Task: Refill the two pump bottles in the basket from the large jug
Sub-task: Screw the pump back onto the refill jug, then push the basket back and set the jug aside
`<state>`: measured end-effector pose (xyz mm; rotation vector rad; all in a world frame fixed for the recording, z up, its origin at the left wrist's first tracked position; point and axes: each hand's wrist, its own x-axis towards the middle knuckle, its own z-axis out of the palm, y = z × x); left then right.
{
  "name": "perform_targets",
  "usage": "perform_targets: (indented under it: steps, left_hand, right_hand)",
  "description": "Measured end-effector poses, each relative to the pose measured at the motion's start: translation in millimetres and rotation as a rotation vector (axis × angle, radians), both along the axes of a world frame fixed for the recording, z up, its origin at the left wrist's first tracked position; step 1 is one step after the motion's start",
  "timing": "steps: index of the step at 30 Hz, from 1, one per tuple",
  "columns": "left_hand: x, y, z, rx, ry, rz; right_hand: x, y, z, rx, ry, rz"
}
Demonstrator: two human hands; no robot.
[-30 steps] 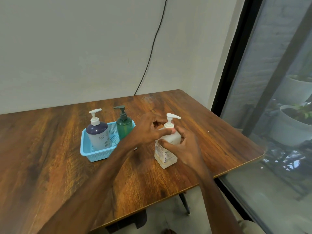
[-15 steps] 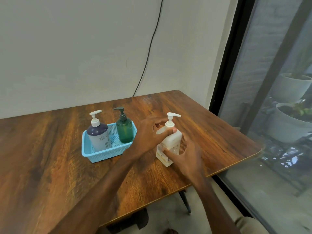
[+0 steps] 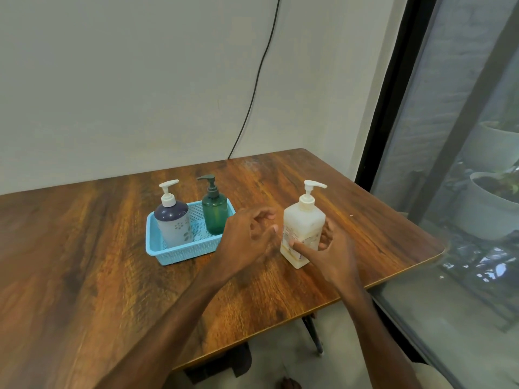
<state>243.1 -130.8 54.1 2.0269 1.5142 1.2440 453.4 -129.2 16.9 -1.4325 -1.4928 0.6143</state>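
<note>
Both forearms reach forward over the table [image 3: 84,262]. The left hand [image 3: 247,237] hangs in the air between the basket [image 3: 179,252] and the large jug [image 3: 302,228], its fingers loosely curled and parted, gripping nothing; its fingertips are just beside the jug's left face, and whether they touch it cannot be told. The right hand [image 3: 331,254] sits low against the jug's right side, fingers spread, with the thumb laid across the front label and the other fingers behind the jug.

The jug stands upright on the table right of the basket, a pale squarish bottle with its white pump top screwed on; its contents cannot be made out. The light blue basket holds two upright pump bottles: a dark blue and white bottle [image 3: 174,220] at the left and a green bottle [image 3: 214,213] at the right, both with pumps on.
</note>
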Motion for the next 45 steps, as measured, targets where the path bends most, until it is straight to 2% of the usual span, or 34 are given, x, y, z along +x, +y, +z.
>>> perform_targets:
  steps: [6, 9, 12, 15, 17, 20, 22, 26, 35, 45]
  left_hand:
    - [-28, -13, -14, 0.012, 0.01, 0.024]
    - [-39, -17, -20, 0.012, 0.027, 0.054]
    - [-54, -25, -26, 0.044, 0.056, 0.115]
    - [-76, -37, -33, 0.135, 0.068, 0.272]
    - [-94, -45, -37, 0.144, 0.101, 0.381]
    - [-128, -55, -47, -0.089, 0.061, 0.428]
    - [-151, -59, -55, -0.189, 0.093, 0.437]
    - [-178, -50, -58, -0.25, 0.106, 0.398]
    - [-196, -23, -72, -0.18, 0.077, 0.366]
    - [-216, 44, -64, -0.242, 0.047, 0.411]
  right_hand:
    - [-4, -7, 2, -0.012, -0.006, -0.011]
    - [-16, -19, 14, 0.007, -0.056, -0.111]
    - [-33, -40, 31, 0.216, -0.047, -0.195]
    - [-63, -60, 43, 0.386, -0.022, -0.107]
    - [-87, -60, 41, 0.344, -0.013, 0.029]
    - [-119, -36, 22, 0.157, -0.14, 0.205]
    - [-133, -15, 7, 0.052, -0.232, 0.258]
    - [-147, 13, -9, -0.075, -0.335, 0.319]
    - [-155, 54, -19, 0.013, -0.284, 0.314]
    - [-186, 128, -26, 0.071, -0.23, 0.246]
